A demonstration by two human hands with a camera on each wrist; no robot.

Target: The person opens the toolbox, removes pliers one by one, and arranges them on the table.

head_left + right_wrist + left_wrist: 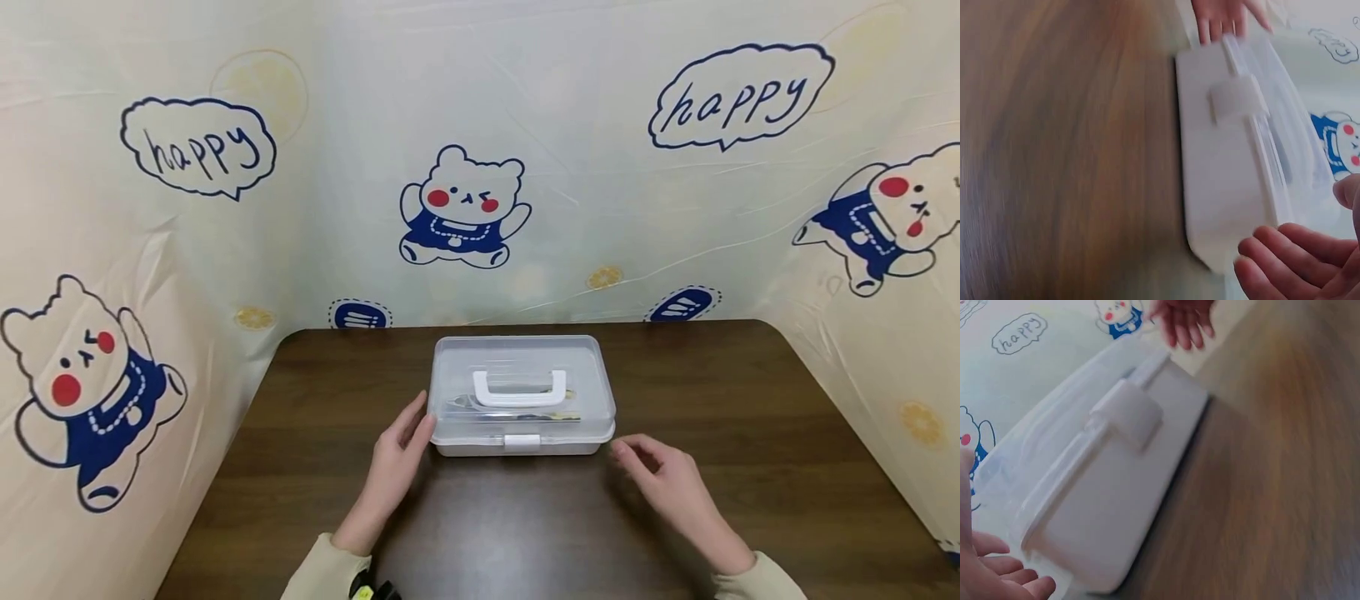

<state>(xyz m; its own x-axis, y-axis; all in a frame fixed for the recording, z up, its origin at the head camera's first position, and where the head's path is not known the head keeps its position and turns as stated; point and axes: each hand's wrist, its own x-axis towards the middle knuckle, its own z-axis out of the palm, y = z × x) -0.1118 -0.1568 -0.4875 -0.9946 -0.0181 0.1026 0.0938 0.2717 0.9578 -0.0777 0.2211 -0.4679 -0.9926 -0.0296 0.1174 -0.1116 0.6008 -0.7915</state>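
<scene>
A white plastic storage box (522, 398) with a clear lid stands closed on the table. Its white carrying handle (520, 398) lies folded on the lid, and a white latch (522, 442) sits at the front middle. Through the lid some slender items (517, 408) show, too blurred to name. My left hand (395, 458) is at the box's left side, fingers extended along it; whether they touch it I cannot tell. Near the front right corner my right hand (667, 479) hovers with loosely bent fingers, holding nothing; the right wrist view shows its fingers (1294, 253) beside the box end.
The dark brown wooden table (502, 525) extends to both sides and in front of the box. Behind it hangs a pale curtain (585, 200) printed with bears and "happy" bubbles, close to the back of the box. A dark wrist strap (362, 583) shows at the left sleeve.
</scene>
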